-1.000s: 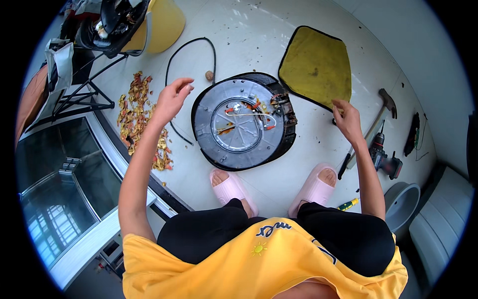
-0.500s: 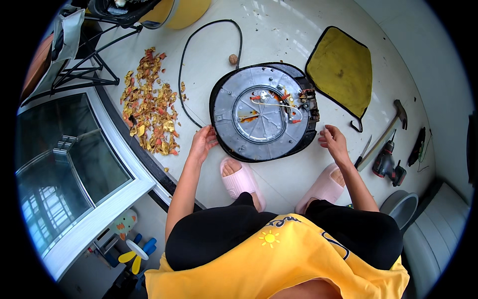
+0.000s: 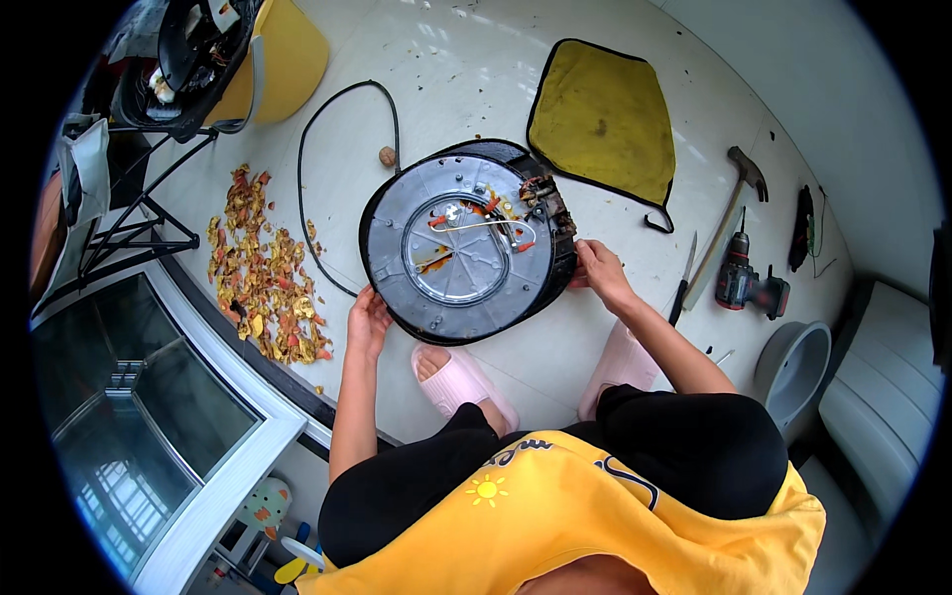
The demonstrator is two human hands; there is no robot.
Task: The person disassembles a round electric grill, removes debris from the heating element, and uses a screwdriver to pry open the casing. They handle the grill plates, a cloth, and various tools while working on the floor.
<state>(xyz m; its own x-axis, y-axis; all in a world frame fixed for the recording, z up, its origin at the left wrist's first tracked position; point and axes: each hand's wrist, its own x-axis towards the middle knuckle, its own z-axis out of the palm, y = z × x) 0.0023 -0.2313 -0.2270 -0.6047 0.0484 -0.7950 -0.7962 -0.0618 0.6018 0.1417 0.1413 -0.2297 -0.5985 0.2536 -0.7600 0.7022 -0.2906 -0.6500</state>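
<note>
A round black appliance [image 3: 402,248] lies on the floor in front of me, its underside up, with a grey plate, a white wire, red connectors, brown stains and a corroded terminal block [image 3: 548,205] at the right. My left hand [image 3: 369,319] has its fingers curled on the lower-left rim. My right hand [image 3: 602,270] grips the right rim below the terminal block, fingers partly hidden under it. A black cord [image 3: 305,169] loops on the floor to the left, beside a small brown ball [image 3: 387,157].
Dried peels [image 3: 260,288], a yellow bucket [image 3: 297,64] and folding frame [image 3: 134,233] lie left. An olive pad [image 3: 600,114], hammer [image 3: 744,169], knife [image 3: 682,288], drill [image 3: 739,273] and grey basin [image 3: 790,369] lie right. My slippered feet [image 3: 456,377] are near the appliance.
Both hands have come down from beside the appliance onto its rim, the left first, then the right reaching in to its right edge. The camera view has shifted.
</note>
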